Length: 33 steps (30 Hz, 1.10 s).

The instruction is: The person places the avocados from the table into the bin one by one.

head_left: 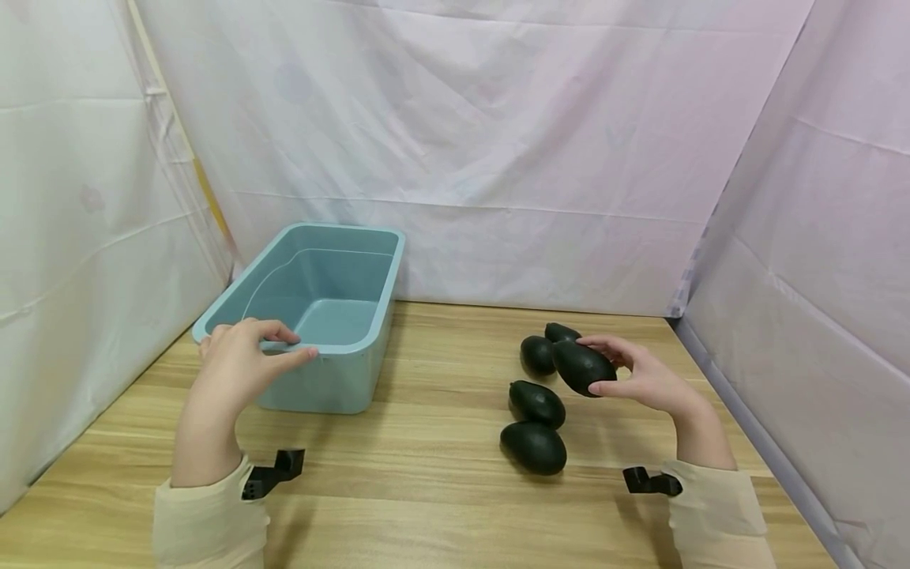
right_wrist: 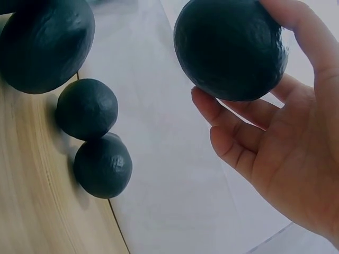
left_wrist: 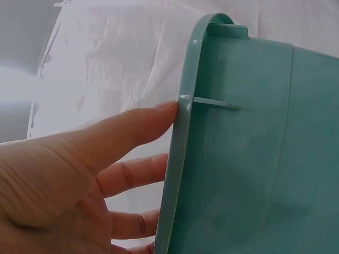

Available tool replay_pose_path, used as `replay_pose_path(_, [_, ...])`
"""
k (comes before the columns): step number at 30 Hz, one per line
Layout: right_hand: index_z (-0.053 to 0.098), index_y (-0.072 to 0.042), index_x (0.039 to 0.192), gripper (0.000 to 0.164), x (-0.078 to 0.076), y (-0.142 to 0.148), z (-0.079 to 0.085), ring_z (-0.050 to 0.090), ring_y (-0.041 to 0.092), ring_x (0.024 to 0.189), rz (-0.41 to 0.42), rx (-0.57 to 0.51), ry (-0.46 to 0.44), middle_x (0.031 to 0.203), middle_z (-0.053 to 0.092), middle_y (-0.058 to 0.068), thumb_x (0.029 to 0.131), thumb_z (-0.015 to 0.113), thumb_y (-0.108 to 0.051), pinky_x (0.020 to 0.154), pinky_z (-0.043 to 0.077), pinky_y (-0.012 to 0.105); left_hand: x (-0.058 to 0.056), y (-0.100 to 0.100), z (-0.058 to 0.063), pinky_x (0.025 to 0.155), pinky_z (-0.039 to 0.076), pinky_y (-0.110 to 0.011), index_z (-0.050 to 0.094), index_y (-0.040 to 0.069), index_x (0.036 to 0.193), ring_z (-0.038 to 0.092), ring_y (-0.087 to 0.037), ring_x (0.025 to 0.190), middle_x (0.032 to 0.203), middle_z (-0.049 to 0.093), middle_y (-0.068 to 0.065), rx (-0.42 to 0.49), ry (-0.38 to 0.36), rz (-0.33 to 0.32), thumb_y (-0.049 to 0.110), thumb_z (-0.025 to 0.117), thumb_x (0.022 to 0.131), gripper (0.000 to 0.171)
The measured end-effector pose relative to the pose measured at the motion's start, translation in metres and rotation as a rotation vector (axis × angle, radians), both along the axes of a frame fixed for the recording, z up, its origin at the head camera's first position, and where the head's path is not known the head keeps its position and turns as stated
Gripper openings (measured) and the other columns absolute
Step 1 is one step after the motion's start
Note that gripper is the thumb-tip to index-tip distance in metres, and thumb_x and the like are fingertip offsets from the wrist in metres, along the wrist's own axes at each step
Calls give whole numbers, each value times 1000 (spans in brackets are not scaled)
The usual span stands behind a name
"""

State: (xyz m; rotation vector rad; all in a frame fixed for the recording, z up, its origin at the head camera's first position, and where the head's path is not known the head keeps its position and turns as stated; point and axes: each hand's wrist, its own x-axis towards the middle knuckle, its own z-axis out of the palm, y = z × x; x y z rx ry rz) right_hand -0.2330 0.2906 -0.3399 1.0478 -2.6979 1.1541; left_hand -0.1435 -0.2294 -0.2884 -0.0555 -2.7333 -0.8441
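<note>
My right hand point(head_left: 643, 383) holds a dark green avocado point(head_left: 584, 368) between thumb and fingers; the right wrist view shows this avocado point(right_wrist: 230, 47) from closer. Behind it in the head view are a round-looking avocado point(head_left: 538, 356) and a partly hidden avocado point(head_left: 559, 332). Nearer to me, an avocado point(head_left: 538, 405) lies close against another avocado point(head_left: 533, 448) on the table. At the left, my left hand point(head_left: 242, 359) is at the near rim of a blue-green plastic tub point(head_left: 387, 304). Its thumb tip touches the rim point(left_wrist: 180, 137), and its fingertips are hidden behind it.
The tub stands on a wood-grain table point(head_left: 441, 474) at the left, its visible floor bare. A white cloth point(head_left: 498, 158) hangs behind the table and along both sides. Each sleeve cuff carries a black mount point(head_left: 273, 474).
</note>
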Motion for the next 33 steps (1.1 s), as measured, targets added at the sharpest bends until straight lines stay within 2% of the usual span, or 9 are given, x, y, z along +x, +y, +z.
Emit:
replay_pose_path(5, [52, -13, 136, 61, -2, -5, 2, 56, 14, 99, -5, -7, -4, 123, 57, 3, 81, 77, -12, 77, 44, 27, 0, 0, 1, 95, 3, -76, 73, 3, 101, 36, -53, 109, 111, 63, -23, 10, -6, -3, 41, 75, 81, 42])
replay_pose_path(12, [50, -15, 139, 64, -5, -12, 8, 55, 14, 103, 18, -25, -12, 128, 56, 2, 81, 77, -10, 81, 43, 26, 1, 0, 1, 93, 8, -75, 74, 3, 102, 37, -53, 109, 114, 61, -24, -4, -9, -1, 41, 75, 81, 44])
replay_pose_path(16, [51, -14, 138, 64, -5, -19, 14, 56, 14, 103, 34, -50, -13, 125, 58, 2, 80, 77, -9, 82, 43, 25, 1, 0, 0, 92, 10, -74, 74, 4, 103, 37, -52, 108, 114, 61, -25, -10, -12, -3, 42, 75, 81, 44])
replay_pose_path(22, [51, -15, 137, 62, -6, -28, 25, 57, 15, 99, 43, -54, -13, 116, 62, 0, 81, 77, -9, 77, 44, 28, 1, 1, 0, 94, 6, -75, 75, 5, 102, 37, -52, 108, 113, 61, -24, -1, -13, -4, 42, 76, 81, 43])
replay_pose_path(33, [50, -17, 138, 63, -6, -42, 35, 55, 16, 103, 23, -51, -32, 121, 59, 0, 81, 78, -14, 82, 41, 29, 2, 1, 1, 93, 7, -74, 75, 4, 102, 37, -51, 108, 111, 61, -24, 8, -8, -4, 39, 77, 81, 41])
